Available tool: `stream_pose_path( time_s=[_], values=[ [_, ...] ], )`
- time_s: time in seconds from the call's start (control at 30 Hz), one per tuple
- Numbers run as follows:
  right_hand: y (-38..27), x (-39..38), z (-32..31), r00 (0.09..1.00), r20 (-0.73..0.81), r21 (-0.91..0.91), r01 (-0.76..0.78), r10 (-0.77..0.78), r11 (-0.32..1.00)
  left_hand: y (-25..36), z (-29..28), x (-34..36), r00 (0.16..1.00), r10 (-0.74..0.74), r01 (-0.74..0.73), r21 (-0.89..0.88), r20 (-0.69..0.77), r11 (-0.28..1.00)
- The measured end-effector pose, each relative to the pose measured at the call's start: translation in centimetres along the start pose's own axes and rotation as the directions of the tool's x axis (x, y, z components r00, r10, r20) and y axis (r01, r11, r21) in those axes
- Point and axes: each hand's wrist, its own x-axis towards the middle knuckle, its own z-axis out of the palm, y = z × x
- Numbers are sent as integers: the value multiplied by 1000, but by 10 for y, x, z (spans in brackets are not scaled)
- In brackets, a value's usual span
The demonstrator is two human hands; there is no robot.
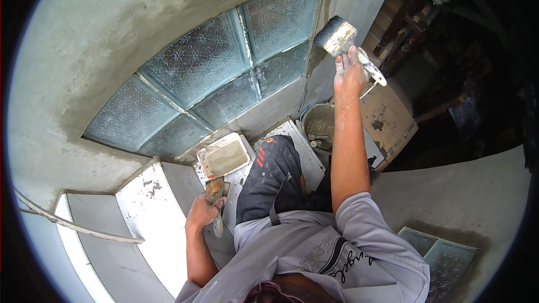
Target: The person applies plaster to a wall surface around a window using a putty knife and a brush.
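Observation:
My right hand (351, 72) is raised at the upper right, closed round a wide paintbrush (341, 35). The brush's dark bristles point up and left beside the wall near the window's edge; I cannot tell whether they touch it. My left hand (202, 212), low on the left, grips a putty knife (214, 188) with a stained blade. Just beyond that blade, a white rectangular tray (217, 142) holds wet grey plaster (225, 158). Both hands are smeared with plaster.
A glass window (191, 59) with patterned panes is set in the curved grey wall (73, 62). White steps (151, 191) go down at left, crossed by a rope (95, 231). A bucket (304, 116) and a splattered board (393, 115) stand beyond my knees.

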Motion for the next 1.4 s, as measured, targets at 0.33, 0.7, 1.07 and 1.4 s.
stream_pose_path(
  time_s=[0.33,0.7,1.07,1.4],
  values=[
    [-54,0,72,984,130,-34,125,-120,992,5,-6,-4,999,-24,23,22,28,999],
    [-106,-20,153,880,344,120,306,-328,945,-2,-6,-10,1000,15,-15,10,3,1000],
    [30,-202,-36,512,674,-739,459,533,493,-1,-21,1,919,-133,-58,-462,-371,885],
    [171,-247,-143,-41,695,-403,804,717,437,0,-19,-3,925,-244,-165,-886,-292,432]
  ],
)
